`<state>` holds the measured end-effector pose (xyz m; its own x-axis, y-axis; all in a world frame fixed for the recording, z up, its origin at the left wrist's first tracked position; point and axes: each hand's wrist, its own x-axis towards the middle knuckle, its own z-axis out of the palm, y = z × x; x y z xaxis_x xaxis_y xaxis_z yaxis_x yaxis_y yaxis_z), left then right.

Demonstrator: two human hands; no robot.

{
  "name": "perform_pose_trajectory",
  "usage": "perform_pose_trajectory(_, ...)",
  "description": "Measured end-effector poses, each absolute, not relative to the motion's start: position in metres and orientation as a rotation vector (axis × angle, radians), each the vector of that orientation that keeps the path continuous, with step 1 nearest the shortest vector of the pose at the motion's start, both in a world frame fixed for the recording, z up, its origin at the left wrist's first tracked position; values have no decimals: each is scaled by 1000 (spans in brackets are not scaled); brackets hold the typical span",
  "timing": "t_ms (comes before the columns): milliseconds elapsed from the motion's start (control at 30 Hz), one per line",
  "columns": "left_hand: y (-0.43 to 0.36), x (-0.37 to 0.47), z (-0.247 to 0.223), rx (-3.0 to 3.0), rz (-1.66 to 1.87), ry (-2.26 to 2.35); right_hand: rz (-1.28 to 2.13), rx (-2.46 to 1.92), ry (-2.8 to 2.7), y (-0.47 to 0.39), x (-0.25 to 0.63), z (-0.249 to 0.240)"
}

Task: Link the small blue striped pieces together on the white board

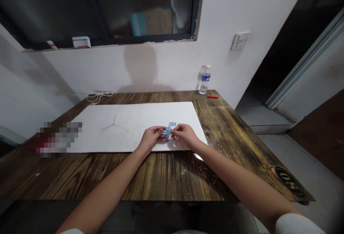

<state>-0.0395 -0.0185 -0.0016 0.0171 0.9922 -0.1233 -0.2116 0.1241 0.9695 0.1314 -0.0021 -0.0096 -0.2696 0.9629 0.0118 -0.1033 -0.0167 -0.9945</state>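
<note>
Above the right part of a white board (139, 114), my left hand (151, 139) pinches a small blue-and-white striped piece (166, 132) between thumb and fingers. My right hand (186, 135) closes on the other side of the same piece, its thumb and fingertips pressed together at the edge. Whether the piece is card or plastic I cannot tell. Just beyond the fingers, a few small blue-outlined rectangles (172, 124) lie on the board. Further left on it rests a thin three-armed wire shape (114, 124).
The dark wooden table (166, 176) bears a water bottle (205, 80) and a red stick-like object (213, 96) at the back right. A coiled white cord (99, 96) lies at the back left. Something pixelated (59, 137) covers the left side. A wall socket (240, 41) is behind.
</note>
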Motion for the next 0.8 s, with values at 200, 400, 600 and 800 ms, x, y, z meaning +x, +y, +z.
perform_pose_trajectory(200, -21, -37, 0, 1005, 1158, 1107, 1425, -1001, -1330, -1, 131, -10)
perform_pose_trajectory(400, -20, -38, 2, 1000, 1203, 1136, 1336, -1002, -1446, 7, 142, -3)
perform_pose_trajectory(600, -16, -46, 7, 999, 1309, 1172, 870, -1149, -1971, 24, 172, 8)
perform_pose_trajectory(800, -11, -56, 10, 987, 1388, 1232, 600, -1081, -2479, 23, 186, 14)
